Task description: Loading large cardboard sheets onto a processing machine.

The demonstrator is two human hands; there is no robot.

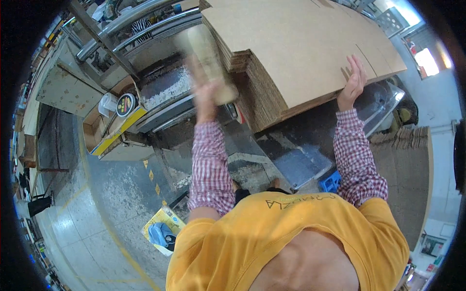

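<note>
At the far left a metal machine (160, 87) runs across the scene, with a round black-and-yellow roll of tape (125, 105) on its yellow-edged corner and a white cup (107, 103) just beside it. Near the person's feet on the left lies a yellow box (162, 230) on the grey floor (97, 194).

The left hand (206, 89) is raised and blurred — it is closed around a pale wooden block (206, 56), held against the left edge of the cardboard stack (272, 92).

The stack of flat brown cardboard sheets sits ahead of the person, filling the far middle and right of the view. The right hand (354, 80) rests flat on the stack's near right edge — fingers spread, gripping nothing. To the right, more cardboard sheets (407, 165) stand on edge, and a small blue crate (331, 182) shows below the right sleeve.
</note>
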